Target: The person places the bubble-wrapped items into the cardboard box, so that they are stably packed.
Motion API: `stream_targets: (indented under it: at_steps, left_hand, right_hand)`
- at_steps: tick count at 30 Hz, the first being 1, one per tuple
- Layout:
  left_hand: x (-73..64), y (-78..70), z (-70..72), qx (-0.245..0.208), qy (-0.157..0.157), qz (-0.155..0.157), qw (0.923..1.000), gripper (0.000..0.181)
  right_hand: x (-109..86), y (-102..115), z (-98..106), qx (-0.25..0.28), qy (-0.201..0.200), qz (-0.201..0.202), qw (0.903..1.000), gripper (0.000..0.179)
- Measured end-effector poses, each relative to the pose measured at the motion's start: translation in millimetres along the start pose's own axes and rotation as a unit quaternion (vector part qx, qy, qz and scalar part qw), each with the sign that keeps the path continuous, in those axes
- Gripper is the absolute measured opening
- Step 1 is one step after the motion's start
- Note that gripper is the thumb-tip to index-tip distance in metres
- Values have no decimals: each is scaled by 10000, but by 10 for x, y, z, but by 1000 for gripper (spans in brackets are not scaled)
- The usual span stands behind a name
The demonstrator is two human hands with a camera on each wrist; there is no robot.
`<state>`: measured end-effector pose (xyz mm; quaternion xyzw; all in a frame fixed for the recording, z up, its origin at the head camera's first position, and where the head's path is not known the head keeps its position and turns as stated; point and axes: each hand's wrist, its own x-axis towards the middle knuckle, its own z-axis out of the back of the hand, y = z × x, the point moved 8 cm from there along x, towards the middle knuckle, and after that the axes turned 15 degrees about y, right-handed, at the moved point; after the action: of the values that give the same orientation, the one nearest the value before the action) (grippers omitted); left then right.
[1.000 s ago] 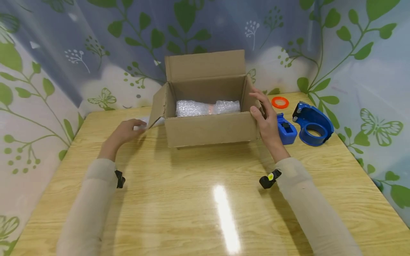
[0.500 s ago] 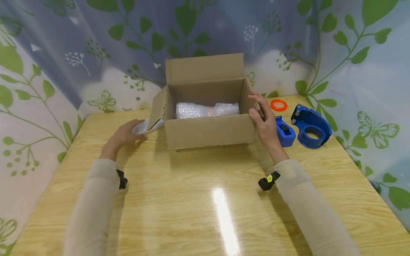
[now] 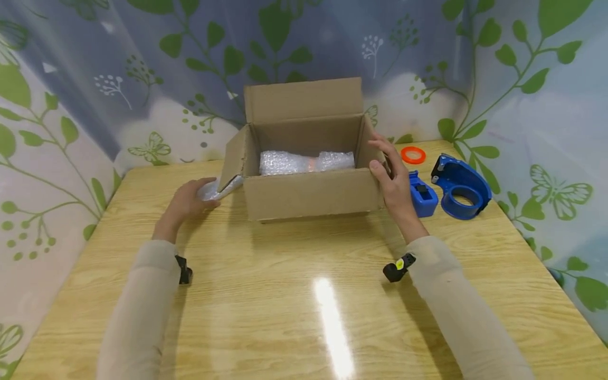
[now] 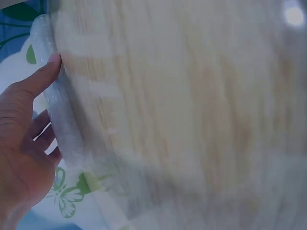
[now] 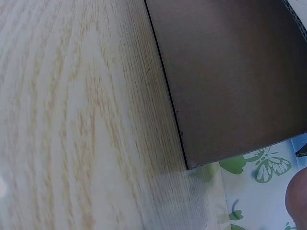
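Note:
My left hand [image 3: 187, 202] grips a bubble-wrapped bundle [image 3: 209, 190] at the left of an open cardboard box [image 3: 313, 196]; the box's left flap hides part of it. In the left wrist view the long wrapped bundle [image 4: 67, 124] lies between the thumb and the other fingers. At the box's front right corner, my right hand [image 3: 398, 184] holds the side, thumb at the front and fingers over the right edge. Inside the box rests another bubble-wrapped piece [image 3: 284, 162] with an orange band round its middle. The right wrist view shows the box's front [image 5: 230, 81] and little of the hand.
Right of the box stand a small blue tape dispenser [image 3: 424, 198] and a larger blue tape cutter [image 3: 463, 190]. An orange ring-shaped roll [image 3: 413, 155] lies behind them. Leaf-patterned cloth [image 3: 190, 79] borders the wooden table [image 3: 266, 295] at the back and sides.
My left hand has reached the bundle beside the box and taken hold of it; more of the wrap shows beyond the flap now. The right hand and box have stayed in place.

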<state>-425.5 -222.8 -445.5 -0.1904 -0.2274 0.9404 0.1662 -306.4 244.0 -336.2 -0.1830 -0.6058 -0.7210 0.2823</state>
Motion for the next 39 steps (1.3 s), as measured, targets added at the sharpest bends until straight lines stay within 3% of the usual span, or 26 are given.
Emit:
stream_targets:
  at_steps: [6, 16, 26, 32, 39]
  left_hand:
    - [-121, 11, 98, -195, -261, 5, 9995, 72]
    - [-440, 13, 356, -375, -751, 26, 9965, 70]
    - [-701, 11, 642, -678, -1462, 75, 9869, 73]
    - [-813, -101, 848, -734, -1756, 30, 9817, 73]
    - [-898, -287, 1033, -965, -1860, 196, 9776, 76]
  right_hand:
    - [-7, -15, -8, -11, -35, -69, 10000, 44]
    - [22, -18, -2, 66, -15, -63, 10000, 44]
    - [6, -15, -4, 39, -36, -86, 9999, 45]
    - [-5, 4, -3, 32, -61, -113, 9999, 45]
    - [-5, 6, -10, 29, -56, -109, 9999, 45]
